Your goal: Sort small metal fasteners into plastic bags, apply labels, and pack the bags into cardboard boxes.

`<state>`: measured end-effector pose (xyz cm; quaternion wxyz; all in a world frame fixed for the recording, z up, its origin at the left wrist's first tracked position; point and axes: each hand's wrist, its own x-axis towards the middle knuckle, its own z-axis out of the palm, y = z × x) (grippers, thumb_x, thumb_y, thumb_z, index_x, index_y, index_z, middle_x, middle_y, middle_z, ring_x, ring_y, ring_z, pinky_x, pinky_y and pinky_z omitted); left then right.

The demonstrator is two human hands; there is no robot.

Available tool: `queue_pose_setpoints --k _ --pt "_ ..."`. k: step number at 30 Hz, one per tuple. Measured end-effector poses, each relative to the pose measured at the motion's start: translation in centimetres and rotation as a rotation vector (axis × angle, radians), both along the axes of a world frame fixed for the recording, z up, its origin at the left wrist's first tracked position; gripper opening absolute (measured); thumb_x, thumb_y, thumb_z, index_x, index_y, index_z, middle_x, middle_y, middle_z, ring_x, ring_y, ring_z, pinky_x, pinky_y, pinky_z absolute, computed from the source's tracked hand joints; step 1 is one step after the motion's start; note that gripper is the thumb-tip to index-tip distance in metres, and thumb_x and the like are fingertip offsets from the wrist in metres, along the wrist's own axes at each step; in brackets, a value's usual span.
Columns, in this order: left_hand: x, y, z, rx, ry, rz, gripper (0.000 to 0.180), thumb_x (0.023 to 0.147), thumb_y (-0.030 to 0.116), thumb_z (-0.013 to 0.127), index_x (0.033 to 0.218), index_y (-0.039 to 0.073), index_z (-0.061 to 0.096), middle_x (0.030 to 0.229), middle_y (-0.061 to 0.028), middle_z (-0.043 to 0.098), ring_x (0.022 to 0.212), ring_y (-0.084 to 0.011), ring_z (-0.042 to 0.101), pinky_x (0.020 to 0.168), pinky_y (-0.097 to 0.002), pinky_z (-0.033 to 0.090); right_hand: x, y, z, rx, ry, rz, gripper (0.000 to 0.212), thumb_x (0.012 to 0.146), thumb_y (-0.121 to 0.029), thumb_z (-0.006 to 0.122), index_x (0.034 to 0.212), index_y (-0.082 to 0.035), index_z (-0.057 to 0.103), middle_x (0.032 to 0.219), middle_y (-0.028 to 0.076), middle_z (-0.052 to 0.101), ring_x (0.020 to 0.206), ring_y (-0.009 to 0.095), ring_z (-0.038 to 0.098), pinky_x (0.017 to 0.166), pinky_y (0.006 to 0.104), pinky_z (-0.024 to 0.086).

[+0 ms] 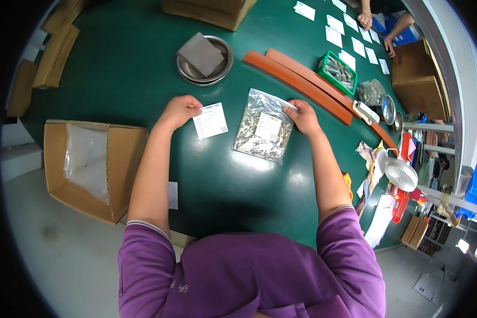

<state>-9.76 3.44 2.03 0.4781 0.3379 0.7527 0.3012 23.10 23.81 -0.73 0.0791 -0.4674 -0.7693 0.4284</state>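
My left hand [183, 112] pinches the upper left corner of a white printed paper slip [211, 122] over the green table. To its right, my right hand [303, 116] grips the top right corner of a clear zip bag [247, 132]. Many small metal parts fill the bag, too small to name. A white label [268, 127] shows on the bag's front. Beyond my left hand stand stacked metal bowls [228, 61], with a grey flat piece [201, 54] lying across them.
An open cardboard box [127, 169] with plastic lining stands at the left. Orange-brown bars [302, 87], a green basket [350, 89] of metal parts and a white fan [401, 175] lie along the right. Another person's hands [365, 20] are among paper slips [335, 24] at the far right.
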Motion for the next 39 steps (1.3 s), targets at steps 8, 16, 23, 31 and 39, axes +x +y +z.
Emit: queue_pose_setpoints --k 8,16,23,31,39 --pt "-0.2 0.1 -0.5 -0.019 0.013 -0.02 0.014 0.08 0.006 0.067 0.093 0.001 0.066 0.086 -0.0058 0.067 0.081 -0.0134 0.062 0.077 -0.0266 0.047 -0.5 -0.3 0.8 0.047 -0.053 -0.031 0.025 0.079 -0.027 0.071 0.095 -0.008 0.067 0.097 0.012 0.06 0.093 0.029 0.059 0.082 0.0358 0.047" --pt "-0.5 0.1 -0.7 -0.027 0.007 -0.03 0.01 0.081 0.005 0.067 0.09 0.001 0.065 0.083 -0.0031 0.066 0.079 -0.0113 0.06 0.076 -0.0252 0.047 -0.7 -0.5 1.1 0.044 -0.05 -0.043 0.024 0.078 -0.026 0.071 0.095 -0.009 0.067 0.097 0.013 0.061 0.095 0.03 0.059 0.084 0.0367 0.046" --pt "-0.5 0.1 -0.6 -0.029 -0.023 -0.027 0.009 0.082 0.006 0.067 0.09 0.001 0.065 0.083 -0.0031 0.066 0.079 -0.0114 0.06 0.077 -0.025 0.046 -0.8 -0.7 1.3 0.047 -0.052 -0.053 0.024 0.078 -0.028 0.071 0.094 -0.009 0.067 0.099 0.013 0.061 0.098 0.031 0.058 0.086 0.0376 0.045" --pt "-0.6 0.2 -0.9 -0.042 -0.038 -0.029 0.007 0.082 0.005 0.066 0.089 0.002 0.064 0.083 -0.0014 0.065 0.079 -0.0102 0.059 0.077 -0.024 0.046 -0.6 -0.7 1.1 0.056 -0.065 -0.064 0.023 0.078 -0.029 0.071 0.093 -0.011 0.068 0.102 0.012 0.06 0.102 0.03 0.055 0.089 0.0377 0.044" --pt "-1.0 -0.4 -0.7 -0.018 -0.067 -0.009 0.009 0.082 0.006 0.066 0.09 0.002 0.064 0.084 -0.0019 0.065 0.079 -0.0103 0.059 0.078 -0.0244 0.046 -1.2 -0.8 1.2 0.019 -0.044 -0.065 0.024 0.077 -0.03 0.072 0.093 -0.012 0.068 0.102 0.012 0.061 0.103 0.03 0.055 0.089 0.0371 0.044"
